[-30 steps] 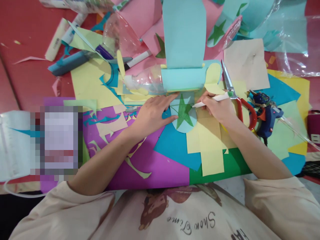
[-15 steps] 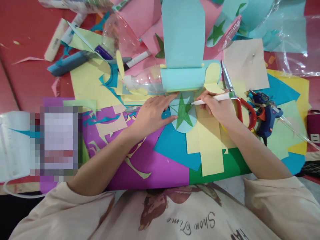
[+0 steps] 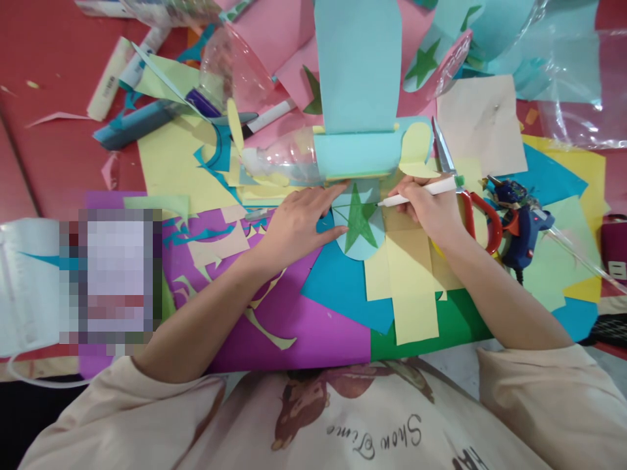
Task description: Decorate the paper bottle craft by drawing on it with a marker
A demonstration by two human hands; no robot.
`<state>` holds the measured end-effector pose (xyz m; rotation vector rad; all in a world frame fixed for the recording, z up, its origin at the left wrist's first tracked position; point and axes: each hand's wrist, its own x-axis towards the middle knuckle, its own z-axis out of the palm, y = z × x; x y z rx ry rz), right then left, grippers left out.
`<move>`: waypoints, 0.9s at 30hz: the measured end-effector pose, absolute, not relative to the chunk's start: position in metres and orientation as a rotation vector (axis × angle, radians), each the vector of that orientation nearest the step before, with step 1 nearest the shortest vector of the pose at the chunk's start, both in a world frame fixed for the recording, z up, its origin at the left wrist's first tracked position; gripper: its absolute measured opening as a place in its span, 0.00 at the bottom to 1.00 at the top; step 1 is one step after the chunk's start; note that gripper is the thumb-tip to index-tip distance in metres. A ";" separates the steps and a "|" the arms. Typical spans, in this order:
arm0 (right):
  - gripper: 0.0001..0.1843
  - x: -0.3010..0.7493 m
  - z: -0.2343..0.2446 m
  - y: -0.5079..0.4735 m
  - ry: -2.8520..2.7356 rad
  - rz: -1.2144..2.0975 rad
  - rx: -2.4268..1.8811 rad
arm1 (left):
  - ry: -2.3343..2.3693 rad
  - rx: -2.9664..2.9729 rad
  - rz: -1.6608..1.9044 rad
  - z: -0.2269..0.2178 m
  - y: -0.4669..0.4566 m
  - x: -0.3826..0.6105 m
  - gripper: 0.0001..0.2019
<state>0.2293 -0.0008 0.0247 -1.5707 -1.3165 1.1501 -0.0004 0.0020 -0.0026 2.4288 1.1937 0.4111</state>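
Note:
A light-blue paper piece [image 3: 365, 253] with a rounded lower edge lies in front of me, bearing a green star [image 3: 361, 222] that is largely coloured in. My left hand [image 3: 304, 219] lies with fingers spread, its fingertips and thumb at the left edge of this piece. In my right hand [image 3: 424, 205] is a white marker [image 3: 416, 194] with a green end, gripped like a pen, its tip at the star's right arm. Just beyond, a plastic bottle [image 3: 289, 156] wrapped in light-blue paper lies on its side, with yellow paper pieces and a light-blue panel [image 3: 360, 65] attached.
Red-handled scissors [image 3: 482, 222] lie right of my right hand, beside a blue glue gun [image 3: 522, 238]. Yellow, blue, purple and green paper sheets and scraps cover the table. More markers [image 3: 110, 78] lie at the upper left, clear plastic [image 3: 573, 85] at the upper right.
The marker and my right fingers have shifted slightly to the right along the star's arm. My left hand stays in place.

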 end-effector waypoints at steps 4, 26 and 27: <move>0.13 0.229 0.024 -0.001 -1.337 1.118 -1.579 | 1.185 2.429 0.417 -0.002 0.002 0.000 0.29; 0.15 0.227 0.022 0.001 -1.324 1.108 -1.603 | 1.195 2.441 0.416 -0.004 0.002 -0.001 0.29; 0.15 0.227 0.023 0.001 -1.323 1.100 -1.631 | 1.197 2.439 0.417 -0.004 0.002 -0.001 0.29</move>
